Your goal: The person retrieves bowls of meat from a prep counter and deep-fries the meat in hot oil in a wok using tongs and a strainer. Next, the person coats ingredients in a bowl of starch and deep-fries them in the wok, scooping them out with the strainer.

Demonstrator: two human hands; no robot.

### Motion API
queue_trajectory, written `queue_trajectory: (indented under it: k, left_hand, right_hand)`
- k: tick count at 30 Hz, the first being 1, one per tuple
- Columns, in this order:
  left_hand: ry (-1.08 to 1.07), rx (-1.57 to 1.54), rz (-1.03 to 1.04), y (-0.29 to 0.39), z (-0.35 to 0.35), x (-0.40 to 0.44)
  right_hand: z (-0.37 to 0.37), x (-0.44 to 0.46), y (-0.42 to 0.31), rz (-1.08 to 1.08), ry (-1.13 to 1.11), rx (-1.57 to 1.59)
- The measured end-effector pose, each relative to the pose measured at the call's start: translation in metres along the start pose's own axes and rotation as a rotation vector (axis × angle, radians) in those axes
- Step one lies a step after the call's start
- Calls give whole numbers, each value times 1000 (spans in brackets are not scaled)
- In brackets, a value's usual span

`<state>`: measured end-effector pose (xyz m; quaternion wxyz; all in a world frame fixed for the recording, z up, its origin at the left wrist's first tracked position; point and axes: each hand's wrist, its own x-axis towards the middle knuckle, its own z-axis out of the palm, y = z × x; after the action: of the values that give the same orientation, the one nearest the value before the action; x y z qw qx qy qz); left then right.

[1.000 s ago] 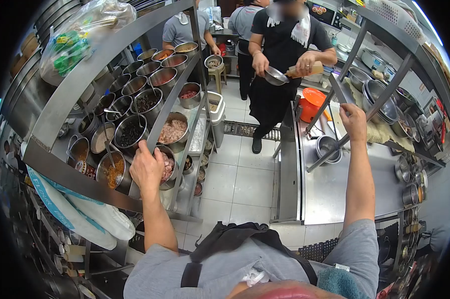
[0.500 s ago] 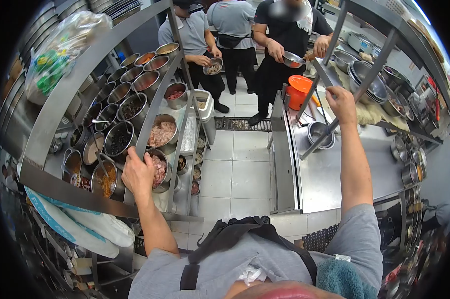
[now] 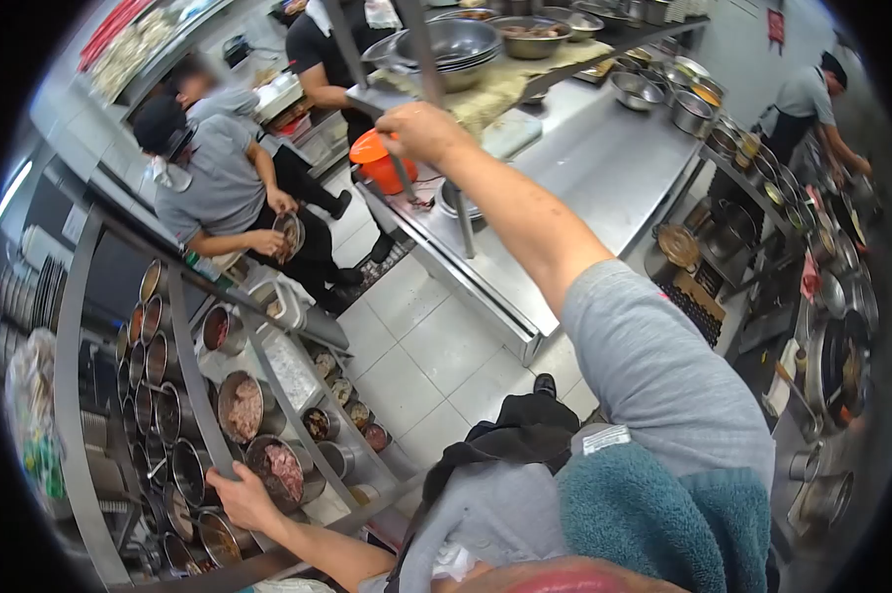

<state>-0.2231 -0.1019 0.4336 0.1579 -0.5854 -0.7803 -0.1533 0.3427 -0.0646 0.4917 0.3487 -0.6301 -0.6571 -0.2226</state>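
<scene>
My left hand [image 3: 244, 502] is at the metal rail [image 3: 209, 420] of the rack on the left, its fingers and thumb on either side of the rail. Just right of it sits a metal pot of raw meat [image 3: 284, 472], and another pot of paler chopped meat [image 3: 241, 407] stands beyond. My right arm reaches forward. My right hand [image 3: 421, 133] is curled at the edge and post of the raised shelf [image 3: 372, 99], above the steel counter [image 3: 594, 138]; its fingertips are partly hidden. An orange bucket [image 3: 382, 163] stands just below that hand.
Several metal pots of ingredients [image 3: 169, 410] fill the rack. A co-worker [image 3: 219, 178] holds a metal bowl [image 3: 288, 237]; another person [image 3: 811, 104] works at far right. Stacked bowls [image 3: 446, 49] sit on the raised shelf. White floor tiles [image 3: 406, 346] run between rack and counter.
My view has turned to the right, bringing the counter and the cooking side into sight. Both hands stay at the metalwork, left on the rack rail and right by the shelf edge.
</scene>
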Motion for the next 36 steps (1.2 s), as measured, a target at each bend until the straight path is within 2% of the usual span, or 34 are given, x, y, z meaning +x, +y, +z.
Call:
queue_trajectory:
  k: [1, 3, 5, 6, 7, 8, 9, 11, 12, 13, 14, 15, 16, 17, 18, 19, 20, 21, 23, 24, 26, 28, 30, 31, 32, 33, 34, 35, 36]
  left_hand:
    - [-8, -3, -4, 1, -1, 1]
    - [6, -29, -1, 2, -5, -2]
    - [141, -192, 11, -7, 7, -1]
    - [298, -347, 94, -16, 20, 4]
    - [310, -357, 128, -15, 20, -1]
    - [410, -459, 145, -8, 17, -11]
    - [502, -565, 160, 6, 14, -24]
    - [333, -931, 279, 52, 12, -61]
    - [134, -1089, 295, 81, 20, -81]
    - [-75, -1240, 303, 116, 32, -103]
    - [-316, -1257, 412, 151, 38, -130]
    - [-645, -1084, 558, 185, 46, -154]
    - [-718, -790, 943, 218, 42, -181]
    - [-971, -563, 1141, 247, 22, -206]
    - [-1288, -486, 1178, 273, 34, -226]
    - [-1320, -422, 1218, 305, 8, -251]
    - [-1283, -523, 1291, 330, -1, -269]
    - [-1254, -625, 1365, 355, -10, -287]
    - [-1172, -662, 1421, 400, -35, -318]
    - [-1148, -655, 1451, 419, -33, -332]
    - [-1112, -612, 1529, 455, -30, -362]
    - [-1121, -589, 1597, 479, -35, -396]
    - [-1166, -542, 1663, 498, -39, -431]
    - [-1195, -503, 1693, 508, -44, -450]
    - [-1308, -486, 1667, 514, -52, -469]
    - [-1316, -461, 1739, 519, -66, -486]
    - [-1371, -451, 1745, 527, -66, -501]
    - [-1429, -434, 1748, 536, -65, -514]
    - [-1440, -433, 1759, 547, -70, -525]
  right_hand:
    - [-6, 0, -2, -31, 24, 25]
    - [-17, -16, -16, -90, 269, 292]
    - [-47, -54, -36, -109, 318, 353]
    - [-63, -83, -41, -106, 313, 418]
    - [-74, -117, -42, -44, 283, 531]
    - [-85, -156, -40, -36, 336, 522]
    - [-92, -202, -31, 88, 241, 491]
    - [-106, -294, -11, 393, 162, 410]
    - [-111, -348, 7, 521, 99, 277]
    - [-116, -407, 24, 747, -27, 219]
    - [-131, -460, 28, 968, -110, 174]
    - [-138, -526, 28, 1257, -302, -54]
    - [-130, -614, 35, 1544, -354, -147]
    - [-138, -690, 16, 1728, -195, -238]
    - [-151, -763, -10, 1728, -230, -324]
    - [-194, -770, -54, 1850, -376, -436]
    - [-199, -842, -68, 2119, -468, -275]
    - [-215, -846, -80, 2168, -435, -280]
    - [-273, -819, -131, 2433, -371, -306]
    - [-267, -861, -141, 2376, -475, -323]
    - [-273, -889, -154, 2328, -512, -350]
    - [-282, -893, -140, 2326, -466, -296]
    - [-280, -891, -109, 2218, -342, -363]
    - [-289, -866, -84, 2197, -305, -335]
    - [-272, -884, -57, 2139, -249, -364]
    - [-312, -810, -33, 2177, -215, -262]
    - [-293, -833, -4, 1948, -252, -286]
    - [-296, -821, 21, 1946, -314, -245]
    - [-320, -783, 33, 1873, -246, -212]
